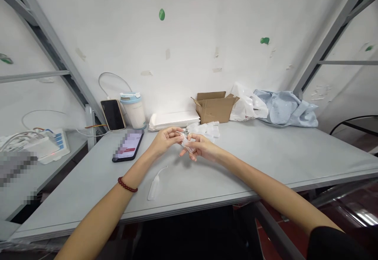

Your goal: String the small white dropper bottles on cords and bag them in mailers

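Observation:
My right hand [203, 148] grips a small translucent plastic piece [188, 145] between thumb and fingers. Its exact kind is hard to make out. At the top of that piece, my left hand [167, 138] is closed, with thumb and fingertips pinched together. Whatever is between those fingertips is too small to name. Just behind the hands lies a pile of similar whitish translucent pieces [213, 129], partly hidden by my fingers. Nearer the table's front edge, a clear squeeze bottle with a thin bent tube [154, 187] lies flat, apart from both hands.
On the grey table [265, 153] stand an open cardboard box [217, 109], a white plastic bag [248, 102] and a bunched blue cloth [286, 108]. A flat white stack [175, 120], a lidded cup [135, 110] and two phones, one upright [113, 114] and one lying [128, 145], are further left.

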Available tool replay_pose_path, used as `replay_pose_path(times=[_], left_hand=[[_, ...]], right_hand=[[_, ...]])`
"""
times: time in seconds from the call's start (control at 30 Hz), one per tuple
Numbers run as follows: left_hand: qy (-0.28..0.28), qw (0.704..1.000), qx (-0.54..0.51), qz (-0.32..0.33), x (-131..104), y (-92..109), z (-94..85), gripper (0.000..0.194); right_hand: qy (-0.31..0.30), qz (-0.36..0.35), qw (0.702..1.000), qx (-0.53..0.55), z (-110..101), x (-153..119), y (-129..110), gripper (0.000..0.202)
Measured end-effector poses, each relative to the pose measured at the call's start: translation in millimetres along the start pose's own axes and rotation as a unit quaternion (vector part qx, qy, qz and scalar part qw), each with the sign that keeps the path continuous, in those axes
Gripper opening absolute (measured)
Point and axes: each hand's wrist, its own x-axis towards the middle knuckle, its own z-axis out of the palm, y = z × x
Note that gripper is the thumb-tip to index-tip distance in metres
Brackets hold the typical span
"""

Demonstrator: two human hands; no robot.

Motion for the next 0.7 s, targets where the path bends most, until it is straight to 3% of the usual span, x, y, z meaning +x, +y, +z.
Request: replay_pose_path(times=[0.17,0.33,0.57,0.7], left_hand=[[0.017,0.999,0.025,-0.011,-3.1,7.8,6.3,0.034],[0.015,0.999,0.028,-0.007,-3.4,8.7,5.5,0.036],[-0.07,0.997,-0.033,0.008,-6.9,10.9,-0.7,0.049],[-0.08,0.996,-0.038,-0.003,-6.3,9.9,-1.6,0.048]], right_hand=[[0.036,0.002,0.997,-0.067,0.7,-0.5,2.0,0.042],[0.065,-0.019,0.997,-0.046,2.7,-1.0,0.4,0.038],[-0.041,-0.026,0.998,0.028,1.2,-3.3,-1.1,0.034],[-0.069,-0.023,0.996,0.042,0.0,-3.6,-2.5,0.033]])
